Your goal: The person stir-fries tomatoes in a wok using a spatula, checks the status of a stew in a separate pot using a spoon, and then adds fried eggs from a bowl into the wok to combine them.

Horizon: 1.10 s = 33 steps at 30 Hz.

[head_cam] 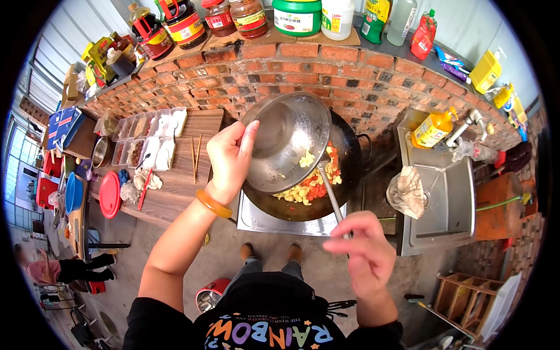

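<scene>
My left hand point(229, 153) grips the rim of a large metal bowl point(286, 131), thumb on the near edge. Tilted over a black wok point(350, 153), the bowl hides much of its inside. A clump of scrambled egg point(306, 159) clings inside the bowl near its low edge. More egg lies in the wok among chopped tomato pieces point(318, 191). From the food a metal spatula point(331, 192) slants toward me. Around its handle are the loosely curled, blurred fingers of my right hand point(367, 253); the spatula's head is partly hidden behind the bowl's rim.
At left, a wooden counter point(208, 127) holds seasoning boxes point(146, 138), chopsticks point(195, 159) and a red lid point(110, 194). A steel sink point(442, 227) with a cloth point(407, 192) stands right. Bottles and jars line the brick wall's ledge point(372, 39). A person point(48, 269) is far left.
</scene>
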Available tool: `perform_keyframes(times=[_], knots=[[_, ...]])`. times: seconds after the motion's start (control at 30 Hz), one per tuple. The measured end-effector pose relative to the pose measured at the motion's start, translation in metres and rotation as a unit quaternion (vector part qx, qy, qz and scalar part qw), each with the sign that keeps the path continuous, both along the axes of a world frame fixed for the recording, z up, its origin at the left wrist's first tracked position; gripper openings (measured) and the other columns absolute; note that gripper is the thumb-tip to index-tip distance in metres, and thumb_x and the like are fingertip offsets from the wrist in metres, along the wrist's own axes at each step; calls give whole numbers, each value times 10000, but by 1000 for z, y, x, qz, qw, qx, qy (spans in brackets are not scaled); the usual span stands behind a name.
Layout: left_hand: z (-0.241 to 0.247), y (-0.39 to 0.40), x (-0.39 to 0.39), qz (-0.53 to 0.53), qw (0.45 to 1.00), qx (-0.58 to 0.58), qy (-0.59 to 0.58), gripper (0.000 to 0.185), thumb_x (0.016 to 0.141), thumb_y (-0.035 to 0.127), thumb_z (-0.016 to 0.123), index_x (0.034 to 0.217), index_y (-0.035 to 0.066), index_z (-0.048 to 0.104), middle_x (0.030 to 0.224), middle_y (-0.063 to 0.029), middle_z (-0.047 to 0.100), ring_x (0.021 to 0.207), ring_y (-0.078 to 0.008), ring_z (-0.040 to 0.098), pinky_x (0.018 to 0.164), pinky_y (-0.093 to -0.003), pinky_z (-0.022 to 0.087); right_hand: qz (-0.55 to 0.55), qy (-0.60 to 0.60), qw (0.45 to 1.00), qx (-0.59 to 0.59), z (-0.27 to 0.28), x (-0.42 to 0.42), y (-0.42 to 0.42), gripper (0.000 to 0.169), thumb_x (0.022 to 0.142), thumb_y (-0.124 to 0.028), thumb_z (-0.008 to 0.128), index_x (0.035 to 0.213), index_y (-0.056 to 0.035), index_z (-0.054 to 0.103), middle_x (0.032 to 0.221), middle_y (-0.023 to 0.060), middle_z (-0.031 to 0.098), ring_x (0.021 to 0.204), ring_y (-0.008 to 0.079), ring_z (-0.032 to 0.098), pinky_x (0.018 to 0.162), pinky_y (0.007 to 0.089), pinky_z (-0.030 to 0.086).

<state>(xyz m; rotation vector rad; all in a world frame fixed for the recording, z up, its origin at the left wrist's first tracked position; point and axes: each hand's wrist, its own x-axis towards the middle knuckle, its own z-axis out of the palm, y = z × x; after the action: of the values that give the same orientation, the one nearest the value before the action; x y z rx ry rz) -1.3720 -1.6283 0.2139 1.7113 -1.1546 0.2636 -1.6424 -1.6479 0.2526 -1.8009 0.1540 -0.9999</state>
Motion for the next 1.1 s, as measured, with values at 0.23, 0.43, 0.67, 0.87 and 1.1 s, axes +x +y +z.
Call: perform_keyframes(times=[0.23, 0.43, 0.67, 0.87, 1.1], knots=[[-19, -14, -6, -64, 987, 1, -146, 343, 742, 81, 718, 559, 44, 431, 521, -89, 401, 432, -248, 427, 407, -330, 335, -248, 553, 791, 88, -232, -32, -26, 642, 738, -115, 656, 1316, -17, 395, 1002, 229, 588, 974, 376, 561, 804, 426, 459], [-40, -27, 12, -53, 975, 28, -212, 322, 741, 137, 722, 570, 69, 458, 527, -77, 424, 436, -255, 461, 406, -340, 364, -207, 321, 908, 175, -218, -64, 9, 504, 782, -6, 570, 1268, 22, 441, 1083, 240, 595, 1012, 344, 593, 851, 355, 456], [-51, -41, -1, -100, 962, 43, -251, 297, 751, 143, 710, 578, 70, 479, 529, -80, 432, 457, -267, 480, 415, -347, 377, -181, 403, 895, 71, -139, -40, 11, 513, 799, -53, 575, 1292, -18, 434, 1032, 254, 582, 947, 406, 572, 785, 414, 467], [-51, -47, -4, -131, 940, 39, -313, 294, 745, 156, 707, 580, 85, 474, 550, -66, 425, 457, -236, 493, 415, -336, 395, -147, 468, 868, 78, -141, -63, 18, 507, 797, -56, 561, 1289, -24, 439, 981, 265, 585, 881, 417, 575, 731, 453, 463], [-47, -45, -17, -161, 935, 32, -314, 300, 738, 156, 713, 584, 85, 466, 552, -62, 433, 468, -236, 500, 419, -334, 401, -175, 490, 853, 49, -113, -48, 11, 488, 798, -63, 549, 1276, -29, 455, 941, 266, 598, 863, 424, 578, 739, 465, 462]])
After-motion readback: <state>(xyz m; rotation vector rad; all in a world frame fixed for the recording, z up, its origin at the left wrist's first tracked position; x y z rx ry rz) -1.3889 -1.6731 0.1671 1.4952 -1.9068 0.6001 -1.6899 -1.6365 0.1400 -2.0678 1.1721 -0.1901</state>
